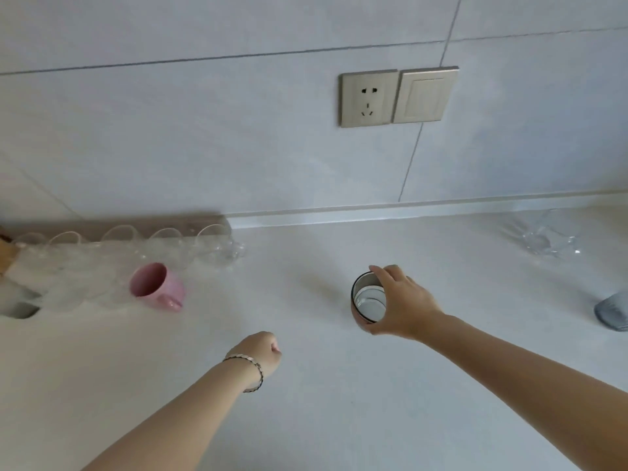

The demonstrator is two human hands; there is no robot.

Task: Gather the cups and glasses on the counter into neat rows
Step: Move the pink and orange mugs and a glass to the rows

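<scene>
My right hand (404, 300) grips a dark-rimmed cup (367, 299) with a white inside, in the middle of the white counter (306, 385). My left hand (261, 351) hovers nearer to me with its fingers curled shut and nothing in it; a bracelet is on the wrist. A pink mug (156, 285) stands at the left. Behind it, several clear glasses (142, 246) stand in rows along the back wall. A clear glass (550, 237) sits far right near the wall, and a blue-grey cup (613, 311) is cut off by the right edge.
A wall socket (368, 98) and a switch (424, 95) are on the tiled wall above the counter. A grey cup (17, 300) and a wooden object (6, 254) show at the far left edge.
</scene>
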